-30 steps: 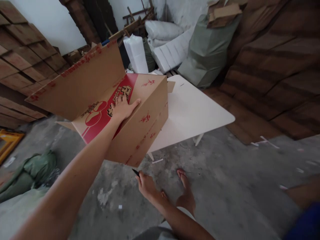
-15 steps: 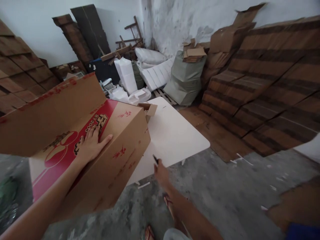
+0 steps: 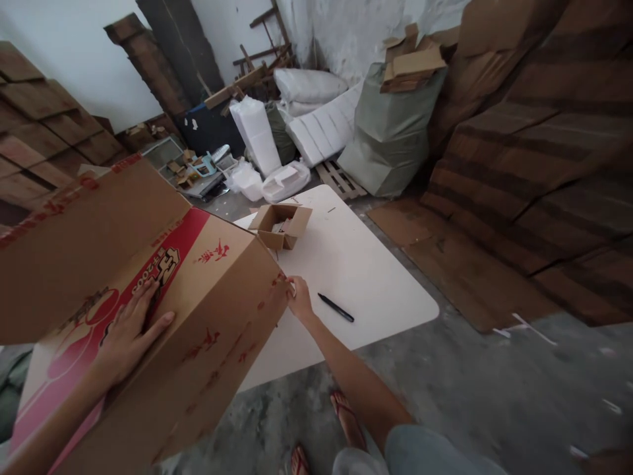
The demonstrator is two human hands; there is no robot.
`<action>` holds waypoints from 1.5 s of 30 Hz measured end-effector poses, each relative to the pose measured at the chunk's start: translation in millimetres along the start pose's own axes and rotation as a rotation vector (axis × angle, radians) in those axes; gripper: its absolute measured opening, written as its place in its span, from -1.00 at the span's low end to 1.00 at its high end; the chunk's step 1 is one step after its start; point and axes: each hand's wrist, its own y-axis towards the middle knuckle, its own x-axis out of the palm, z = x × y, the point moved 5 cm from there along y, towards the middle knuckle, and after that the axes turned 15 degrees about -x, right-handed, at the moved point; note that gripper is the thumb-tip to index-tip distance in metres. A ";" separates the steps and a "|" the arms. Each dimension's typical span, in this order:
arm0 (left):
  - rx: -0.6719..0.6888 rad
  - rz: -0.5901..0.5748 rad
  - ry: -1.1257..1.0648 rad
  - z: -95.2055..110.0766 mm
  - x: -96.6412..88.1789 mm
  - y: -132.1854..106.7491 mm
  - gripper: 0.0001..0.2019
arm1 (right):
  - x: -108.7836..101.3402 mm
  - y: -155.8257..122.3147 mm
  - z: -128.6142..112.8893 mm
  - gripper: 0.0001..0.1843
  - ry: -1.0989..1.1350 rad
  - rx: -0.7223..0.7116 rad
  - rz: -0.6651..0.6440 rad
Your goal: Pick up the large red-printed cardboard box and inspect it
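A large cardboard box (image 3: pixel 232 316) with a red printed panel and red markings stands tilted on the white table, one long flap raised. My left hand (image 3: pixel 129 330) lies on its printed panel with the fingers stretched out and the thumb apart. At the box's right edge, my right hand (image 3: pixel 299 300) is closed, fingers pinched. A small whitish bit shows at its fingertips, too small to name. On the table beside that hand lies a black marker pen (image 3: pixel 335 307). Behind the big box sits a small open carton (image 3: pixel 281 227) with some small items inside.
The white table (image 3: pixel 376 277) has a rounded corner towards the right. Flattened cardboard (image 3: pixel 445 257) lies on the floor beside tall stacks of brown boxes (image 3: pixel 534 171). A grey-green sack (image 3: pixel 393 132) and white foam packs (image 3: pixel 257 135) stand behind. More boxes (image 3: pixel 44 119) are stacked left.
My right hand has let go of the black marker, now lying on the table, and has moved to the box's edge. The view has shifted, showing more of the small carton.
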 end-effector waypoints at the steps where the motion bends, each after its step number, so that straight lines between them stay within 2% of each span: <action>1: -0.001 -0.013 0.006 -0.1 0.1 -0.4 -0.28 | 3.7 4.0 0.0 -0.64 0.039 -0.002 0.024; 7: -0.050 -0.051 0.078 0.0 -0.7 -1.6 -0.23 | 4.6 13.0 10.9 -0.66 0.229 0.028 0.091; 14: -0.026 -0.047 0.064 2.9 -3.1 -1.5 -0.34 | -3.8 25.0 13.1 -0.95 0.413 0.053 0.007; 19: -0.029 -0.074 0.053 7.8 -3.9 0.0 -0.34 | -15.1 21.8 6.5 -0.82 0.459 0.043 -0.036; 24: -0.035 -0.076 0.036 9.0 -4.2 -0.5 -0.31 | -21.1 15.9 -1.1 -0.74 0.445 0.047 -0.076; 28: -0.022 -0.067 0.029 6.8 -3.3 -0.1 -0.31 | -22.9 22.0 -5.3 -0.71 0.423 -0.009 -0.134; 33: -0.009 -0.066 0.044 4.7 -1.7 0.9 -0.33 | -26.2 32.0 -8.1 -0.84 0.314 -0.048 -0.265; 39: 0.019 -0.062 0.040 11.7 -1.7 -1.3 -0.29 | -24.1 34.6 -16.3 -0.85 0.295 -0.119 -0.342; 42: 0.016 -0.051 0.041 10.5 -5.0 -1.7 -0.28 | -20.7 36.6 -29.3 -0.87 0.229 -0.224 -0.459; 45: 0.001 -0.058 0.038 7.0 -7.3 -2.8 -0.22 | -18.7 37.9 -42.1 -0.84 0.035 -0.316 -0.620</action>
